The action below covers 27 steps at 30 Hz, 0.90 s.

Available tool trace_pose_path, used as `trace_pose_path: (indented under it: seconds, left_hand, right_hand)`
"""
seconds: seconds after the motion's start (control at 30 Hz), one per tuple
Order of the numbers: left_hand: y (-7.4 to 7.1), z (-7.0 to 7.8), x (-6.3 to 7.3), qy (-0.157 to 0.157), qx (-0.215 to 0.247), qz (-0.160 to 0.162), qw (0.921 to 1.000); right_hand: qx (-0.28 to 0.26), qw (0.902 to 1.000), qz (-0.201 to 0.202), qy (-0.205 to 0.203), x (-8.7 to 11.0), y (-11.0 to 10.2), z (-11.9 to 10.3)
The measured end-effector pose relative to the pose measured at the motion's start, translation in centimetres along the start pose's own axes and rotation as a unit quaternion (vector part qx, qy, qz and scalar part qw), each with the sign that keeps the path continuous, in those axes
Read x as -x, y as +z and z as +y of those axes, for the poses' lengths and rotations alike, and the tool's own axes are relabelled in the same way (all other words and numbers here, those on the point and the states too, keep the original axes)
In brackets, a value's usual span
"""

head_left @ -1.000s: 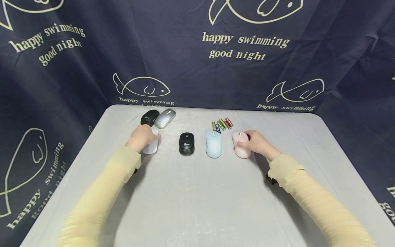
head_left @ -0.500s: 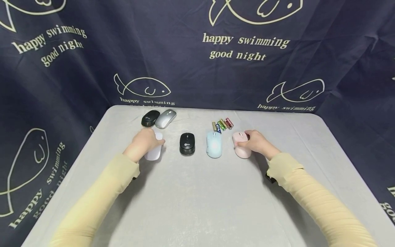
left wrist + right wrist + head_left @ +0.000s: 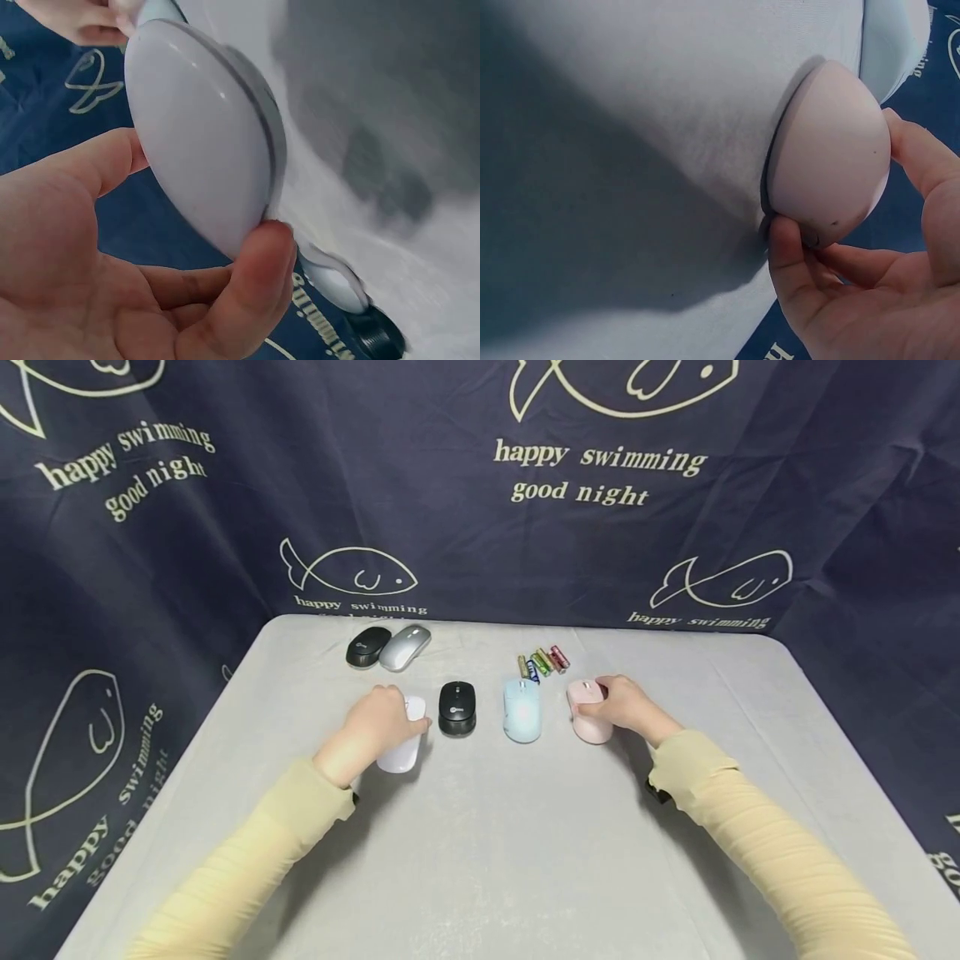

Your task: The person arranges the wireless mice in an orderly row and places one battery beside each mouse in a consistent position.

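A white computer mouse [image 3: 399, 755] is gripped by its sides between the thumb and fingers of my left hand [image 3: 372, 725]. In the left wrist view the white mouse [image 3: 202, 135] is tilted, its shadow falling on the cloth beside it. My right hand [image 3: 628, 703] holds a pink mouse [image 3: 592, 729] by its sides at the right end of the row. The right wrist view has the pink mouse [image 3: 832, 150] low against the tabletop. Between the hands lie a black mouse [image 3: 457, 708], just right of the white one, and a light blue mouse [image 3: 522, 712].
Another black mouse [image 3: 368, 647] and a silver mouse [image 3: 405, 648] lie side by side at the back left of the table [image 3: 480, 860]. Several small batteries [image 3: 543, 662] lie behind the blue mouse. A dark blue curtain [image 3: 465, 527] hangs behind the table.
My left hand has carried the white mouse right and toward me, from near the back-left pair to beside the front black mouse. My right hand has stayed on the pink mouse.
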<state>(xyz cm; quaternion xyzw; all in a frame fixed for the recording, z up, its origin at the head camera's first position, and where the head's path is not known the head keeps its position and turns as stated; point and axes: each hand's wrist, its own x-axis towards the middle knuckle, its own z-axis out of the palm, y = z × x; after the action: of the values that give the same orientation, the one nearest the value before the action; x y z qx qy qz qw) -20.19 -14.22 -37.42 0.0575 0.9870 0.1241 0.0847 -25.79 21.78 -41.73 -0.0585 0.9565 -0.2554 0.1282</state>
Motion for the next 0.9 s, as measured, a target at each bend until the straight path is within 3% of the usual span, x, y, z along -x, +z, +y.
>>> trace_pose_path:
  seconds: [0.33,0.63,0.9]
  left_hand:
    - [1.4,2.4,1.0,0.03,-0.006,-0.004,0.9995]
    - [2.9,3.6,1.4,0.048,-0.023,0.001,0.9986]
    - [4.0,4.4,1.6,0.05,-0.009,-0.007,0.9987]
  right_hand:
    - [0.0,1.0,0.005,-0.005,-0.1,0.1,0.0]
    - [0.007,1.0,0.003,-0.003,-0.1,0.1,0.1]
    - [0.002,1.0,0.003,-0.002,-0.1,0.2,0.2]
